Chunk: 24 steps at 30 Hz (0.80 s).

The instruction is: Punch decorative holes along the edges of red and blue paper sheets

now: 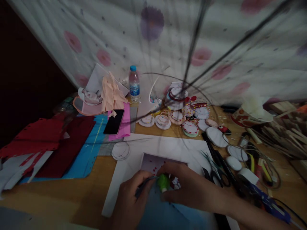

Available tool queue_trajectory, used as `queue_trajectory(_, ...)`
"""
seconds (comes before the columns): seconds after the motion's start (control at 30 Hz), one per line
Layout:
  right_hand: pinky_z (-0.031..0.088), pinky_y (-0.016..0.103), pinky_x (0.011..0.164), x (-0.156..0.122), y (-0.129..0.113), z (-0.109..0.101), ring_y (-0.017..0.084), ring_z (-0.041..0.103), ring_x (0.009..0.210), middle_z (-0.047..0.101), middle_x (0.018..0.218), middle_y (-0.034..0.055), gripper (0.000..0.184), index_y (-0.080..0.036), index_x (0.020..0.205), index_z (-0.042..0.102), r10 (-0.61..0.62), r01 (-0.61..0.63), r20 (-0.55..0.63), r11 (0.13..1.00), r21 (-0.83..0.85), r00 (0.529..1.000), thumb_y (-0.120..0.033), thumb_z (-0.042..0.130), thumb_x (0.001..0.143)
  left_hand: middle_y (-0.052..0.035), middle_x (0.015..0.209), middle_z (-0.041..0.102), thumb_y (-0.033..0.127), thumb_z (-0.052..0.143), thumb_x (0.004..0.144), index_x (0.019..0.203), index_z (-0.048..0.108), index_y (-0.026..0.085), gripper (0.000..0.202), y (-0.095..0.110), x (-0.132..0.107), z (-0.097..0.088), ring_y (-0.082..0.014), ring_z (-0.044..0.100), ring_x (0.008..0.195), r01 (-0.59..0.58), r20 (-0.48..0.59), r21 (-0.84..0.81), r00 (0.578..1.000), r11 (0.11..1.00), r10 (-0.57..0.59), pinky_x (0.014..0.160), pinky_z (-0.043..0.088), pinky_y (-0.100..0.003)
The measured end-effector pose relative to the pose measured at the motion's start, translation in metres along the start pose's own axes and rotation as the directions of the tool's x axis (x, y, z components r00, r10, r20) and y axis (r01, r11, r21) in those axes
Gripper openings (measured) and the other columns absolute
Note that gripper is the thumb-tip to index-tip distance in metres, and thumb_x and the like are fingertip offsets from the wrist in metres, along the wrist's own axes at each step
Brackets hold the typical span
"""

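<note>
My left hand (130,199) is closed around a thin dark tool (144,187), which looks like tweezers or a pen, its tip pointing right toward a small green object (163,182). My right hand (189,188) pinches that green object, perhaps a small bottle or cap, over a small tray (153,161) dotted with red beads. Both hands work above a white sheet (168,148) at the near edge of the wooden table (72,195). The picture is dim and blurred.
Round decorated discs (176,116) lie in the middle behind the sheet. A water bottle (134,83), a black phone (114,121) on pink paper, red, blue and dark red felt sheets (72,143) sit left. Scissors (217,166), wire, tape and wooden sticks (283,134) crowd the right. Wire hoops (120,150) lie nearby.
</note>
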State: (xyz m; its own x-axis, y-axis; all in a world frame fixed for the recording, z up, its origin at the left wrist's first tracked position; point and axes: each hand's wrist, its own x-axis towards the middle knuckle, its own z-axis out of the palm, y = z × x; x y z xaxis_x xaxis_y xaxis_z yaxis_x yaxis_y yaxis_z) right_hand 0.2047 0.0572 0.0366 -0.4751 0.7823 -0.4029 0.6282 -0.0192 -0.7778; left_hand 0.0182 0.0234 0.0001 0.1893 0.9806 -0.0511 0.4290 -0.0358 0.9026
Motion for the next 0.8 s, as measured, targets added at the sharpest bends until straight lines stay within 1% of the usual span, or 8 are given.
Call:
queue_trajectory(0.07,0.044,0.025,0.066,0.001,-0.001,0.000,0.019,0.059,0.079,0.067,0.085,0.0016,0.028,-0.020,0.090,0.069,0.019,-0.019,0.000,1.000,0.003,1.000,-0.016,0.074,0.063,0.0044,0.074,0.070,0.024,0.052,0.088,0.083,0.064,0.023,0.013,0.001,0.001,-0.001,-0.0124,0.066,0.069,0.010,0.004,0.003,1.000,1.000,-0.010,0.063,0.049,-0.016)
queue_trajectory(0.17,0.044,0.026,0.068,0.001,-0.001,0.000,0.020,0.059,0.084,0.068,0.089,0.0020,0.025,-0.020,0.086,0.069,0.006,-0.005,-0.007,0.999,0.037,1.000,-0.015,0.075,0.062,0.0040,0.074,0.070,0.024,0.052,0.088,0.082,0.064,0.023,0.013,0.002,0.002,-0.001,-0.0129,0.066,0.068,0.008,0.002,0.001,1.000,1.000,-0.008,0.062,0.049,-0.017)
queue_trajectory(0.37,0.046,0.027,0.070,0.000,0.001,0.000,0.021,0.059,0.083,0.068,0.089,0.0024,0.026,-0.021,0.087,0.069,-0.007,0.008,-0.024,0.999,0.037,1.000,-0.015,0.074,0.062,0.0039,0.073,0.070,0.024,0.052,0.088,0.081,0.063,0.022,0.013,0.002,0.004,0.000,-0.0129,0.066,0.069,0.003,0.010,0.009,1.000,1.000,-0.003,0.063,0.048,-0.017)
queue_trajectory(0.6,0.046,0.028,0.075,0.000,0.004,0.002,0.022,0.059,0.091,0.068,0.095,0.0033,0.026,-0.020,0.088,0.068,-0.046,0.050,-0.034,0.992,0.120,0.998,-0.013,0.073,0.064,0.0044,0.074,0.069,0.023,0.053,0.088,0.081,0.064,0.023,0.013,-0.002,0.000,0.002,-0.0125,0.065,0.070,-0.004,0.024,-0.005,1.000,1.000,0.004,0.063,0.047,-0.017)
queue_trajectory(0.73,0.046,0.028,0.071,-0.001,-0.003,-0.003,0.023,0.059,0.089,0.069,0.092,0.0028,0.023,-0.020,0.083,0.069,0.010,-0.011,0.012,0.996,0.086,1.000,-0.011,0.072,0.062,0.0035,0.074,0.069,0.025,0.052,0.088,0.080,0.063,0.022,0.014,-0.002,0.000,0.004,-0.0133,0.066,0.072,0.023,0.039,-0.019,0.999,1.000,-0.023,0.064,0.048,-0.018)
queue_trajectory(0.8,0.045,0.027,0.069,-0.001,-0.006,-0.006,0.022,0.059,0.087,0.069,0.090,0.0026,0.021,-0.020,0.082,0.069,0.040,-0.042,0.028,0.997,0.069,0.999,-0.012,0.072,0.062,0.0032,0.076,0.069,0.025,0.052,0.088,0.082,0.064,0.022,0.014,-0.002,0.000,0.004,-0.0138,0.066,0.074,0.045,0.043,-0.029,0.998,0.999,-0.044,0.065,0.048,-0.018)
